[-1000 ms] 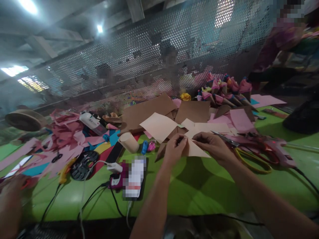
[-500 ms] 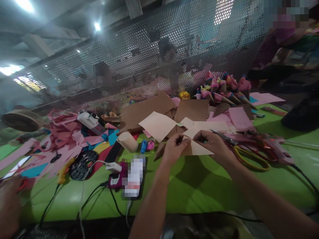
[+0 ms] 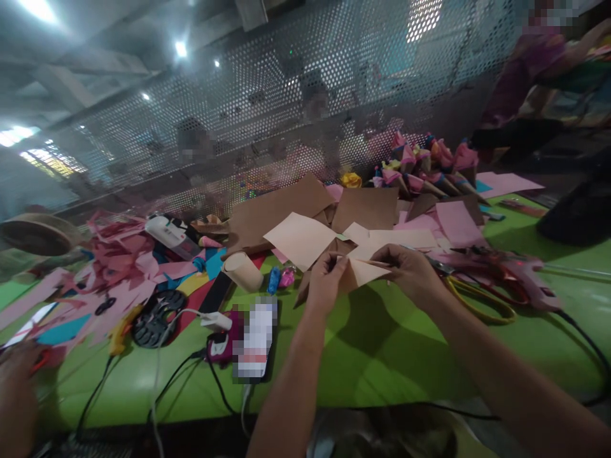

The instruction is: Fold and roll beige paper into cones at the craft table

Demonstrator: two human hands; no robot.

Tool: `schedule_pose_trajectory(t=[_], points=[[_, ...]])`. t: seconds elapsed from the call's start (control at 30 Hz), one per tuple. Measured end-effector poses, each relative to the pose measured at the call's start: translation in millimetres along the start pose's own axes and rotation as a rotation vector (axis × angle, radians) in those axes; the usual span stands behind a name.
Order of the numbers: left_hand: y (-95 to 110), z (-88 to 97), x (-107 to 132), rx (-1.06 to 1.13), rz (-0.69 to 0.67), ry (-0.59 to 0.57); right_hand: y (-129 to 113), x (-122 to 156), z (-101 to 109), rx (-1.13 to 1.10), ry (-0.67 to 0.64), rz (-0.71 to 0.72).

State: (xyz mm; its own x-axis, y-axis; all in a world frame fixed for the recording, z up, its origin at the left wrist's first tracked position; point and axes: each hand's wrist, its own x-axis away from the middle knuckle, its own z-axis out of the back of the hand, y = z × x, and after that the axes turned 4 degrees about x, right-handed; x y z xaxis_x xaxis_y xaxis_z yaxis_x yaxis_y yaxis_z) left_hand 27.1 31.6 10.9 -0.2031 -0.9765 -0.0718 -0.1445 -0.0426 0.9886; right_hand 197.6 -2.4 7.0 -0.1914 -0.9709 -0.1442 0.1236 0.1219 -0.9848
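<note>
A piece of cream paper [image 3: 365, 272] is held up between my two hands above the green table [image 3: 363, 356]. My left hand [image 3: 325, 278] pinches its left side, where the paper curves over. On its right edge, the fingers of my right hand [image 3: 405, 262] are closed. Behind my hands lie a flat cream sheet [image 3: 300, 238] and pieces of brown card [image 3: 366, 208]. Scissors with yellow handles [image 3: 480, 299] and a pink glue gun [image 3: 529, 277] lie to the right of my right hand.
A phone [image 3: 256, 340], a purple power adapter [image 3: 226, 340] with cables and a paper roll [image 3: 243, 271] are on the left. Pink paper scraps [image 3: 126, 254] heap further left, near another person's hand [image 3: 19, 381]. Paper cones [image 3: 429, 168] pile at the back by a perforated screen [image 3: 267, 121].
The paper's left part has been curled over, and its right corner has moved left and up. My right hand has shifted slightly; both hands still grip the paper.
</note>
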Motion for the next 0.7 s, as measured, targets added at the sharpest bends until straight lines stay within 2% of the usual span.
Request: schedule_pose_trajectory(t=[0.3,0.7], points=[[-13,5.7,-9,-0.017,-0.003,0.117,1,-1,4,-0.108,-0.044,-0.113],[-10,5.0,-8,0.247,0.128,0.082,2,-2,2,-0.283,0.039,-0.060]])
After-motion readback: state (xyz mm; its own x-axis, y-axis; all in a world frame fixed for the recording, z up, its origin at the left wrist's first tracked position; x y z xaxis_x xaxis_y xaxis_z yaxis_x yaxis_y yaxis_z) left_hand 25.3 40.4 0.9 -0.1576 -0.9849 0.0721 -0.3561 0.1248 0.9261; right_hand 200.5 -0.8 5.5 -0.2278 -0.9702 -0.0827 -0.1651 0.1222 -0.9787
